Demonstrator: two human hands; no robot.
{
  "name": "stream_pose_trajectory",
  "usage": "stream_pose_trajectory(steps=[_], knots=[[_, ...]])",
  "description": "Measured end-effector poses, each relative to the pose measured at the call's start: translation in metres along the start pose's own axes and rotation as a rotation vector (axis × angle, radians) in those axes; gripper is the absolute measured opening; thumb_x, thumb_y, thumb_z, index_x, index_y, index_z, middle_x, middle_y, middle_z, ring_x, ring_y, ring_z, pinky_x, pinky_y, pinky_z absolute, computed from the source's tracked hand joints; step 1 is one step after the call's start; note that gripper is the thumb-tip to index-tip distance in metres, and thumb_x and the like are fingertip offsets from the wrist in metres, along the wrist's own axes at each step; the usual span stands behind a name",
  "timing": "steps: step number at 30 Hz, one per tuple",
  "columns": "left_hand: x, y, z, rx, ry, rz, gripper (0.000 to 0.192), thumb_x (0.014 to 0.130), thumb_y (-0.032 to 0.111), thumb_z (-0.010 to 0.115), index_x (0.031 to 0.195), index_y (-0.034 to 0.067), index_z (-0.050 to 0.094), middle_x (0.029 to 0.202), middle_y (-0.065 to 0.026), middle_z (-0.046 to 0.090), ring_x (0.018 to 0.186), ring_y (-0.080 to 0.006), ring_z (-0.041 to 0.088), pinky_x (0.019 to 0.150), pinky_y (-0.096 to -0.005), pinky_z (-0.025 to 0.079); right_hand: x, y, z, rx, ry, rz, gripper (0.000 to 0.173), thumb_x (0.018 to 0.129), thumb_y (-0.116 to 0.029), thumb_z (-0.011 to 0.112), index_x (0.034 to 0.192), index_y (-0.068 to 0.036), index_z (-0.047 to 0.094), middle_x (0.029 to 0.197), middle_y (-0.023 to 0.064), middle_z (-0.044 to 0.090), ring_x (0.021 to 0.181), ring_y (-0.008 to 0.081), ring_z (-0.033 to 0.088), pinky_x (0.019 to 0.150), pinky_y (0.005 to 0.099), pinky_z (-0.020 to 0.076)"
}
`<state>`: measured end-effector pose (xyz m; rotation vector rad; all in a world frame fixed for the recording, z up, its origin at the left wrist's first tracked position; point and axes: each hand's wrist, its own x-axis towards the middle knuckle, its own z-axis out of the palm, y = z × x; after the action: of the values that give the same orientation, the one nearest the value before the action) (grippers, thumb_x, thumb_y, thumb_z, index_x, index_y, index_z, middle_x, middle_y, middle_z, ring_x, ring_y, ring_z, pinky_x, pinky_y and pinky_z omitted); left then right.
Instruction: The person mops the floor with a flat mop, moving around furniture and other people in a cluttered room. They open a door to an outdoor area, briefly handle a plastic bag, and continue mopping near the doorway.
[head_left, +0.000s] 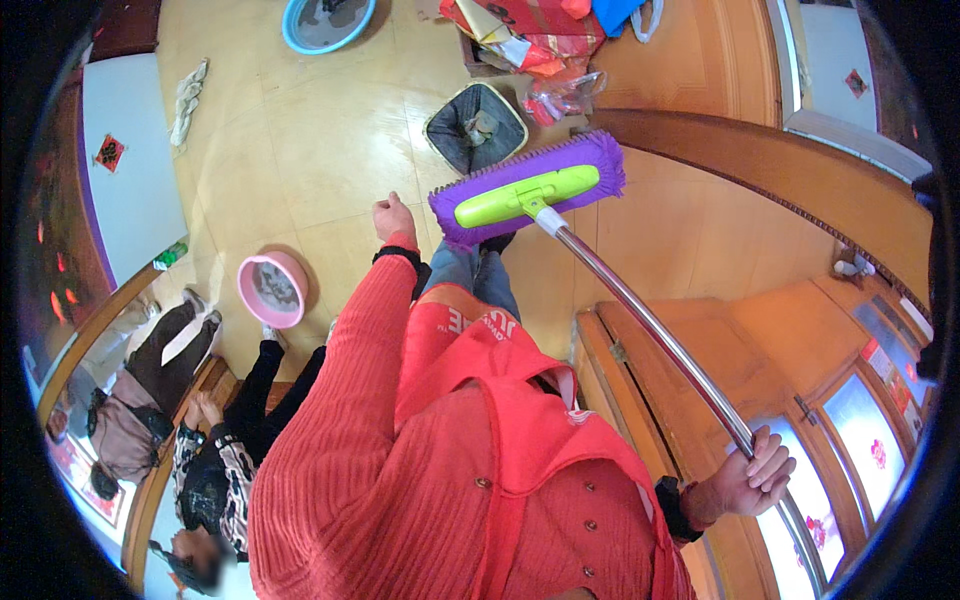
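My right hand (757, 472), at the lower right, is wrapped around the steel handle (652, 322) of a flat mop. The handle runs up and left to a lime-green mop plate (529, 196) with a purple chenille pad (611, 161). In the picture the pad overlaps the near edge of a waste bin (517, 120) with a dark liner and some rubbish inside; I cannot tell whether they touch. My left hand (394, 216) is in front of me, left of the pad, fingers curled, with nothing visible in it. A red apron (442, 360) covers my front.
A pink basin (274, 289) and a blue basin (328, 26), both holding greyish water, stand on the tiled floor (315, 150). A pale cloth (189, 101) lies at left. Red bags (540, 30) are piled beyond the bin. Wooden furniture (675, 345) stands right. A seated person (217, 465) is lower left.
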<state>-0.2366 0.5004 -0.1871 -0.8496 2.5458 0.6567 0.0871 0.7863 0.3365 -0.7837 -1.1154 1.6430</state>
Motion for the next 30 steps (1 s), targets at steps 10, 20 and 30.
stream_pose_trajectory(steps=[10,20,30], knots=[[-0.082,0.089,-0.057,-0.29,-0.092,0.892,0.004,0.075,0.015,0.069,0.078,0.014,0.069,0.076,-0.0071,0.065,0.072,-0.0252,0.06,0.072,-0.0375,0.045,0.009,-0.005,0.04,0.025,-0.168,-0.03,0.033,0.087,-0.015,0.054,0.059,-0.017,0.037,0.047,-0.0029,0.036,0.05,0.0096,0.035,0.061,0.0257,0.0327],[-0.152,0.181,-0.029,0.167,-0.358,1.77,0.043,0.069,0.023,0.072,0.11,0.017,0.061,0.1,-0.0074,0.054,0.097,-0.0261,0.051,0.089,-0.0382,0.039,0.011,0.0,0.077,-0.037,-0.3,-0.039,0.034,0.085,-0.016,0.057,0.058,-0.016,0.037,0.046,-0.002,0.042,0.046,0.0095,0.037,0.055,0.0238,0.0382],[-0.121,0.171,0.008,0.272,-0.31,1.665,0.007,0.077,0.017,0.06,0.079,0.012,0.064,0.084,-0.0065,0.058,0.087,-0.0242,0.055,0.084,-0.0373,0.039,0.011,-0.002,0.071,-0.065,-0.265,-0.052,0.035,0.083,-0.015,0.059,0.056,-0.016,0.037,0.045,-0.0015,0.043,0.045,0.0099,0.038,0.053,0.0239,0.0396]])
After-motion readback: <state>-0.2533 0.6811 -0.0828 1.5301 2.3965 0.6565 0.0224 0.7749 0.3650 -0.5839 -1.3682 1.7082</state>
